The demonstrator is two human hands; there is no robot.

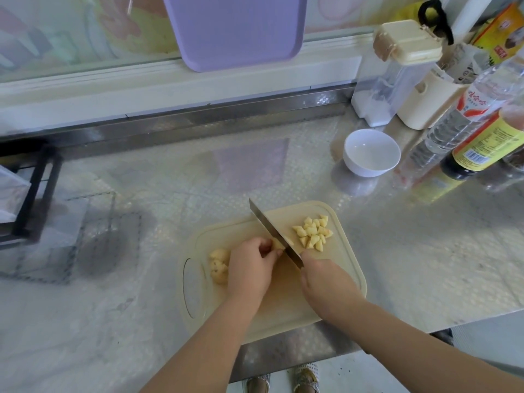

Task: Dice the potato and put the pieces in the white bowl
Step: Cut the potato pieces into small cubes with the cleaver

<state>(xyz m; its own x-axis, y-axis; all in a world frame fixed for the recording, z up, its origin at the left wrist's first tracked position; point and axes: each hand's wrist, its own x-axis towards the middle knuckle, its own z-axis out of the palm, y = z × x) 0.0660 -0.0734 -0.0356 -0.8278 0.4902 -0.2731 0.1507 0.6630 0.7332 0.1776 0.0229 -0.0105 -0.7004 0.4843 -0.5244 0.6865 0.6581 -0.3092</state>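
The left hand (pixel 251 265) pinches a potato piece (pixel 277 244) under curled fingertips; the right hand (pixel 326 279) grips the knife (pixel 273 232) just beside it.

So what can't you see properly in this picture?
All in the head view:
- Knife handle: hidden inside the right hand.
- Potato piece being cut: mostly covered by the left hand and the blade.
- Dark bottle: top cut off by the right edge; label writing too small to read.
- Purple tray: top cut off by the upper edge.
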